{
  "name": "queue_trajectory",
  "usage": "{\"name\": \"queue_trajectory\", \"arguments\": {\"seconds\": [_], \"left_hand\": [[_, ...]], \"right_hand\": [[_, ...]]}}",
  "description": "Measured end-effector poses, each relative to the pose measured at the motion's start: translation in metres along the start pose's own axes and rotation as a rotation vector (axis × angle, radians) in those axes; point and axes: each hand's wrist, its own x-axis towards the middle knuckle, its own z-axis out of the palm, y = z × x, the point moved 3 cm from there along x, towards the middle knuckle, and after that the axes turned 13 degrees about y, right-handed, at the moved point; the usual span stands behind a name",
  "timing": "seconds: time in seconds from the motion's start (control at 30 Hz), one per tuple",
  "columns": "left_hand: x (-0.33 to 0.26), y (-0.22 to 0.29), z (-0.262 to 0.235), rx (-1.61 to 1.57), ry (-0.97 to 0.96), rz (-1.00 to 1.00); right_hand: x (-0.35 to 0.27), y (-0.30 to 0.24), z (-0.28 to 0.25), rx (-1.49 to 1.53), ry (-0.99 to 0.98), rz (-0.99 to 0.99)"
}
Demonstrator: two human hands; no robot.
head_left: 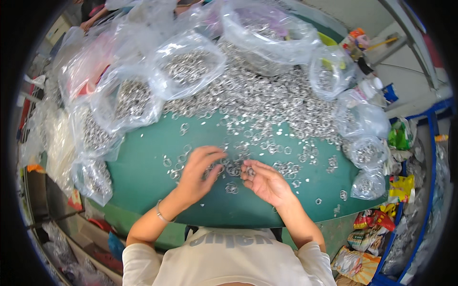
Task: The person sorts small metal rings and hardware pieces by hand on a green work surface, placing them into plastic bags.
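Small silvery metal rings lie scattered over a green tabletop point(143, 152). My left hand point(198, 169) hovers over some of them, thumb and fingers curved and apart. Between the two hands sits a small cluster of rings point(233, 169). My right hand point(268, 183) is turned partly palm up, its thumb and fingers closed on a small metal ring point(249, 170). Close to the table's near edge, below the hands, lies a little pile of rings point(232, 188). More loose rings point(287, 168) spread just beyond my right fingers.
A large heap of metal rings point(272, 102) covers the far half of the table. Clear plastic bags of rings point(188, 64) line the left and far sides, with smaller bags point(368, 183) at the right edge. A blue rack point(431, 157) and colourful packets point(365, 238) stand right.
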Motion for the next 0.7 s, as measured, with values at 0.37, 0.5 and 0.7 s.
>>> {"name": "queue_trajectory", "arguments": {"seconds": [0.37,0.5,0.7], "left_hand": [[-0.007,-0.038,-0.021,0.231,0.068,-0.104],[-0.007,-0.035,-0.018,0.240,0.051,-0.131],[-0.010,-0.039,-0.012,0.243,0.046,-0.168]], "right_hand": [[-0.070,-0.181,-0.082,-0.009,0.429,-0.970],[-0.068,-0.220,-0.091,0.207,0.360,-0.891],[-0.036,-0.165,-0.084,0.206,0.095,-0.535]]}}
